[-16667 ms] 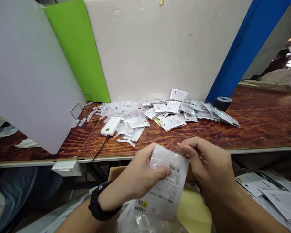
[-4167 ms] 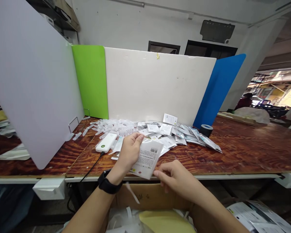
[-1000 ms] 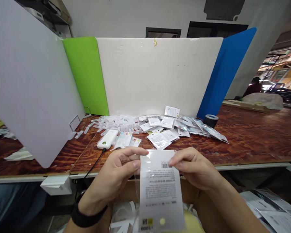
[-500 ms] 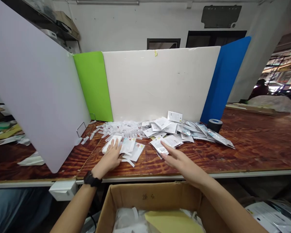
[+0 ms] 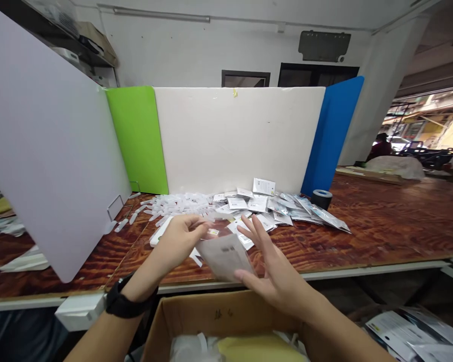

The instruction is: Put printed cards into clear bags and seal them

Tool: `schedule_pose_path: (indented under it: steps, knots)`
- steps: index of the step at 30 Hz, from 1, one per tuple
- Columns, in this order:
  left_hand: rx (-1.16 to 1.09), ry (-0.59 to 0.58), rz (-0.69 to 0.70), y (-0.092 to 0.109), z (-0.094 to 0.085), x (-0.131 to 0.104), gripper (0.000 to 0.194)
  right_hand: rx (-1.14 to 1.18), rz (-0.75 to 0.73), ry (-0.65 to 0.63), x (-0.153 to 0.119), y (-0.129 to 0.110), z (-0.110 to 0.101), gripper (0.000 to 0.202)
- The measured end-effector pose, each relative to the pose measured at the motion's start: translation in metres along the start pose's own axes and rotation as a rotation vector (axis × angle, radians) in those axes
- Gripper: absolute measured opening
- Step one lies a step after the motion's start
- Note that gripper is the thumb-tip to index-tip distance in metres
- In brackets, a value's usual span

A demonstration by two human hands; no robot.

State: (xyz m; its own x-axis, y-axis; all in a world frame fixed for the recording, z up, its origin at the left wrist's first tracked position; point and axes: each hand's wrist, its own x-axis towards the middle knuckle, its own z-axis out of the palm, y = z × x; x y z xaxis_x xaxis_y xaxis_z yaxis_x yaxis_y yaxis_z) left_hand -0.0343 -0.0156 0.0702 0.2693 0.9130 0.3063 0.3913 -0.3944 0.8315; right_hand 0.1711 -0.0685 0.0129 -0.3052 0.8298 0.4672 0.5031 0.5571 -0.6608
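My left hand (image 5: pixel 183 239), with a black band on the wrist, pinches the upper left corner of a white printed packet (image 5: pixel 226 256) in a clear sleeve. The packet hangs tilted above the table's front edge. My right hand (image 5: pixel 270 266) is at the packet's right side, fingers spread, its thumb by the lower right corner. Small white plastic pieces (image 5: pixel 181 205) lie heaped behind my left hand. A pile of flat printed packets (image 5: pixel 258 203) lies behind my right hand. A white flat block (image 5: pixel 160 232) lies partly hidden by my left hand.
An open cardboard box (image 5: pixel 226 314) with bags and a yellow sheet stands below the table edge. White, green and blue panels (image 5: pixel 334 136) enclose the table's back and left. A black tape roll (image 5: pixel 321 199) stands at the right. A distant person (image 5: pixel 380 147) shows outside.
My left hand has lifted a packet off the table and moved right with it. My right hand has come to the packet's side. The view has shifted a little.
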Motion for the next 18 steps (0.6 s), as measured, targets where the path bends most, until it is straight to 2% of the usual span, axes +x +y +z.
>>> schedule_pose_path:
  steps: [3, 5, 8, 12, 15, 18]
  knots:
    - [-0.309, -0.173, -0.136, 0.027, 0.005, -0.008, 0.02, -0.01, -0.141, -0.012, -0.007, -0.004, 0.002, 0.075]
    - [-0.469, -0.193, -0.189, 0.032, 0.009, -0.011, 0.018, 0.046, -0.178, 0.039, -0.013, -0.005, 0.002, 0.072]
    - [-0.704, -0.185, -0.167, 0.025, 0.018, -0.012, 0.029, 0.133, -0.166, 0.147, -0.02, -0.006, -0.001, 0.076]
    - [-1.024, -0.217, -0.019, 0.01, 0.036, -0.017, 0.039, 0.081, -0.097, 0.269, -0.023, -0.008, -0.006, 0.056]
    - [-1.028, -0.263, -0.031, 0.004, 0.049, -0.023, 0.034, 0.136, -0.038, 0.309, -0.022, -0.009, -0.007, 0.047]
    - [-1.034, -0.178, -0.064, 0.003, 0.058, -0.026, 0.022, 0.194, -0.061, 0.283, -0.019, -0.009, -0.007, 0.039]
